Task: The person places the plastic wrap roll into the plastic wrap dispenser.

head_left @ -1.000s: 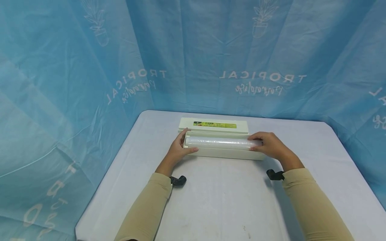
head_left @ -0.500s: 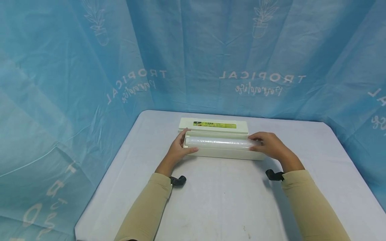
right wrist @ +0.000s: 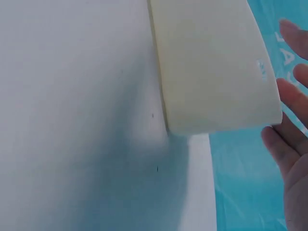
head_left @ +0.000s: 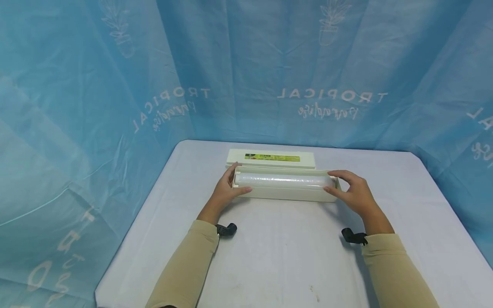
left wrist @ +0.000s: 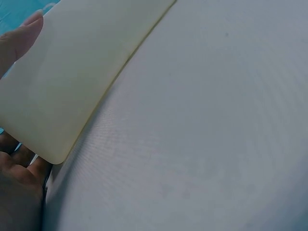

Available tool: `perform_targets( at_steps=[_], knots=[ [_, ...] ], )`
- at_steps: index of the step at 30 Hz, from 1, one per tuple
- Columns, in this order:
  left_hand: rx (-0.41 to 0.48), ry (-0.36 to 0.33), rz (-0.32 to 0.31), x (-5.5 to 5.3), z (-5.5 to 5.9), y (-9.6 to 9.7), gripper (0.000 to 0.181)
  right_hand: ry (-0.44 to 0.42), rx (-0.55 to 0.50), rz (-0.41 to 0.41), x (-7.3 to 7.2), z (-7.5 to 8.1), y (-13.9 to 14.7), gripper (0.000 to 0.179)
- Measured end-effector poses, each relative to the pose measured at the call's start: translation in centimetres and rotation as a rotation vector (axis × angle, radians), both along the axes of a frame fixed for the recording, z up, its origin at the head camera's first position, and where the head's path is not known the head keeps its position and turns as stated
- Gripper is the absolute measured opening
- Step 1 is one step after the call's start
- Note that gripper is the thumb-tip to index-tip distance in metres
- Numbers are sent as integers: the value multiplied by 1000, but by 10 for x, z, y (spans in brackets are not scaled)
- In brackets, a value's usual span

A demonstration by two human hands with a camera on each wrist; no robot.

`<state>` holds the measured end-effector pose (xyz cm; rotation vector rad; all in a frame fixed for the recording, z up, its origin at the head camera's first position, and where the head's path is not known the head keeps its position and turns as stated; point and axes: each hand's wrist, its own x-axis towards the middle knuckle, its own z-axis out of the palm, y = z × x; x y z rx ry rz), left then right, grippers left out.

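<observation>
A long cream box [head_left: 285, 194] sits on the table with its top off, and a roll of cling film [head_left: 281, 180] lies inside it. My left hand [head_left: 225, 188] grips the box's left end, thumb along the front wall and fingers round the end and back. In the left wrist view the thumb lies over the box's wall [left wrist: 82, 72]. At the right end, my right hand [head_left: 356, 192] hovers with thumb and forefinger spread over the roll's end. The right wrist view shows its fingers [right wrist: 293, 96] loosely bent beside the box's end [right wrist: 211, 72].
Behind the box lies its cream lid [head_left: 269, 164] with a yellow-green label [head_left: 271, 157]. The white-covered table [head_left: 277, 252] has rounded back corners. A blue printed curtain [head_left: 246, 115] hangs around its back and sides.
My right hand has shifted right and its fingers have spread away from the roll, whose right end now shows down in the box. My left hand stays at the left end.
</observation>
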<state>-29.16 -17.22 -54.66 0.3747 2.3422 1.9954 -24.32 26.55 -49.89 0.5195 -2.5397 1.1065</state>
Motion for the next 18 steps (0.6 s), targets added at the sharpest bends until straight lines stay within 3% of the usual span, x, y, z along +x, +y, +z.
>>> perform_targets(
  at_steps=[11, 18],
  knots=[
    [13, -6, -12, 0, 1, 0, 110, -76, -52, 24, -7, -10, 11, 70],
    [12, 14, -19, 0, 0, 0, 107, -246, -112, 17, -9, -15, 19, 89]
  ],
)
